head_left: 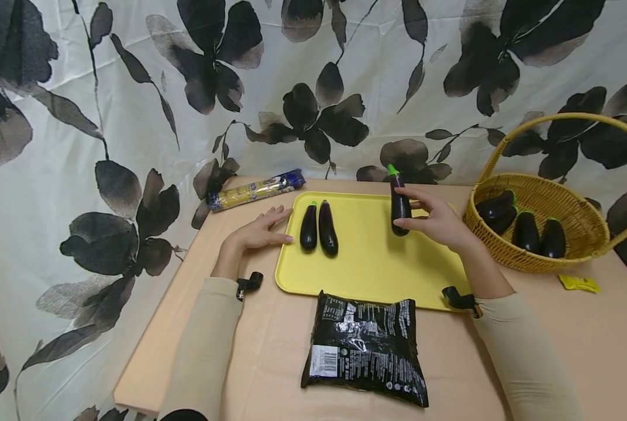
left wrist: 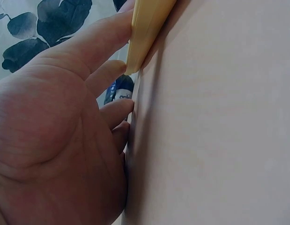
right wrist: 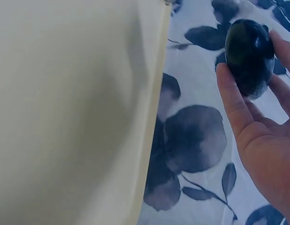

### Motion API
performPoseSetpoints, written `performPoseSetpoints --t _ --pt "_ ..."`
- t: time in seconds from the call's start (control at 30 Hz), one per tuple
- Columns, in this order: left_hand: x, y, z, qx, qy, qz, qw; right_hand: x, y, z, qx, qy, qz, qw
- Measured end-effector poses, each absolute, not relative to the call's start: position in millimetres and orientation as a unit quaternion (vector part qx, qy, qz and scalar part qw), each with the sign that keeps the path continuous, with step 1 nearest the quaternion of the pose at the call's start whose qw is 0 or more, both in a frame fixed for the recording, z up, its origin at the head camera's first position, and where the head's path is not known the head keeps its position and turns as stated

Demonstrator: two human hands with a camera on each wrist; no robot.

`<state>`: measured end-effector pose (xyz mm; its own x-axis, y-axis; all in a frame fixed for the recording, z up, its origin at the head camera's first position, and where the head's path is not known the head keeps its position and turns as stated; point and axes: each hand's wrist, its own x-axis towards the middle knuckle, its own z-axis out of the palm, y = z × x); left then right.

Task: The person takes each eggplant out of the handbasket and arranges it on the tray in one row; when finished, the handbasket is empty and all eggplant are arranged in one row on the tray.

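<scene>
In the head view, the right hand (head_left: 437,221) pinches a dark eggplant (head_left: 400,204) with a green stem between thumb and fingers, over the right part of the yellow tray (head_left: 366,275). The right wrist view has that eggplant (right wrist: 250,58) in the fingers of the right hand (right wrist: 264,136), beyond the tray edge (right wrist: 152,122). Two eggplants (head_left: 309,228) (head_left: 327,229) lie side by side on the tray's left part. My left hand (head_left: 255,233) touches the tray's left edge with fingers extended; the left wrist view has the left hand (left wrist: 55,126) against the tray rim (left wrist: 147,33).
A wicker basket (head_left: 545,263) with several eggplants stands at the right, a small yellow packet (head_left: 579,283) in front of it. A black bag (head_left: 366,351) lies before the tray. A long yellow-and-blue package (head_left: 258,190) is at the back left. A floral cloth hangs behind.
</scene>
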<state>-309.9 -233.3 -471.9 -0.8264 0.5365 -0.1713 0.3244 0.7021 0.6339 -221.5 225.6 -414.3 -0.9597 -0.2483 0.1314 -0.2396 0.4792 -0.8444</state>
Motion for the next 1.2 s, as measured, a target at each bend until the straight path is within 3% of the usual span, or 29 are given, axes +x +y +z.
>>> performPoseSetpoints --t 0.77,1.2 --pt "-310.9 -229.6 -473.0 0.240 0.906 0.305 0.168 -269.0 183.5 -428.8 -0.192 0.886 -0.407 0.112" --pt "-309.4 -229.5 -472.4 0.237 0.906 0.307 0.168 -282.9 155.1 -425.4 -0.229 0.887 -0.375 0.142"
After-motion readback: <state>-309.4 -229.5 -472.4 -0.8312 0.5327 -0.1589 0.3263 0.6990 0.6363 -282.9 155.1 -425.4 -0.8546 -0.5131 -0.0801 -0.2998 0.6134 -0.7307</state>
